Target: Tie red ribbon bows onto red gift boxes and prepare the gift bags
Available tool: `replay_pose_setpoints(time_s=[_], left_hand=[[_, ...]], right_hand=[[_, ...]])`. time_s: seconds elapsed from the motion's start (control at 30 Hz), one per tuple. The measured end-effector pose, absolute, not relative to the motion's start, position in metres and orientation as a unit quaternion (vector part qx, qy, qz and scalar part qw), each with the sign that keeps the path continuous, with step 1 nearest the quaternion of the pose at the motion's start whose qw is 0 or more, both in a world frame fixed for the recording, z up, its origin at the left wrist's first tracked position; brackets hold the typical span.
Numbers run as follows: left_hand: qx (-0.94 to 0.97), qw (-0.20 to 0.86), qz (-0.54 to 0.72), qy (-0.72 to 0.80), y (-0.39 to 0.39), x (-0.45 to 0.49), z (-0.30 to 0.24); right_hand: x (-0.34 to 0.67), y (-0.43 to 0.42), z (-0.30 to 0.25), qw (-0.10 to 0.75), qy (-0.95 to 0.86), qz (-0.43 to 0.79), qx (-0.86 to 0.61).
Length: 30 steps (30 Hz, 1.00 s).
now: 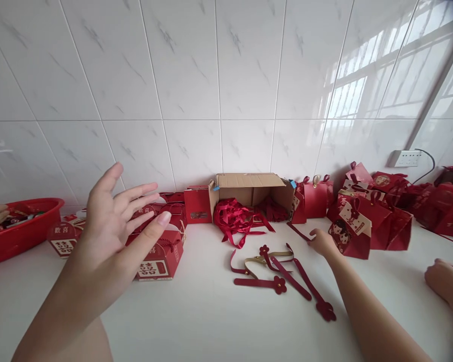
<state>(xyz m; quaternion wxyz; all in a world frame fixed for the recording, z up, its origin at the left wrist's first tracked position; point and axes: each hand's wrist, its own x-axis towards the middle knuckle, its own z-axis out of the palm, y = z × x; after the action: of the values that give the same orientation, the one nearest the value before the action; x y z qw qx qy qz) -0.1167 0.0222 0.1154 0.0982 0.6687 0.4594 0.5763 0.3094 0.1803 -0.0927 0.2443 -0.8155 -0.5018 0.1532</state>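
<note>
My left hand (117, 229) is raised on the left with its fingers spread, holding nothing. Behind and below it stand red gift boxes (160, 256) with white double-happiness labels and cord ties, partly covered by the hand. Farther right, my right hand (324, 242) reaches to the tabletop, its fingers closed on the end of a dark red strap (299, 231). The strap's other end lies by the open cardboard box. Loose dark red straps (290, 279), some with flower-shaped ends, lie on the table between my hands.
A cardboard box (252, 181) against the tiled wall holds red ribbons (232, 216) spilling out. Red gift bags (375, 223) stand right of my right hand. A red basin (26, 236) sits far left. Another person's hand (447, 284) rests at the right edge, near the white tabletop (196, 322).
</note>
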Motion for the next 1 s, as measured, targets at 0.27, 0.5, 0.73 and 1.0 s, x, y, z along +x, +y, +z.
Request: replay_pose_setpoints(time_s=[0.27, 0.5, 0.73, 1.0], left_hand=[[0.688, 0.159, 0.472, 0.528, 0.034, -0.098, 0.108], [0.782, 0.115, 0.451, 0.416, 0.037, -0.057, 0.092], [0.751, 0.310, 0.454, 0.366, 0.022, -0.027, 0.083], [0.718, 0.396, 0.457, 0.345, 0.023, -0.023, 0.087]], right_hand=[[0.284, 0.167, -0.039, 0.430, -0.581, 0.144, -0.676], [0.215, 0.111, 0.033, 0.575, -0.671, 0.211, -0.417], [0.164, 0.045, 0.059, 0.559, -0.754, 0.192, -0.287], [0.160, 0.028, 0.066, 0.571, -0.789, -0.013, -0.226]])
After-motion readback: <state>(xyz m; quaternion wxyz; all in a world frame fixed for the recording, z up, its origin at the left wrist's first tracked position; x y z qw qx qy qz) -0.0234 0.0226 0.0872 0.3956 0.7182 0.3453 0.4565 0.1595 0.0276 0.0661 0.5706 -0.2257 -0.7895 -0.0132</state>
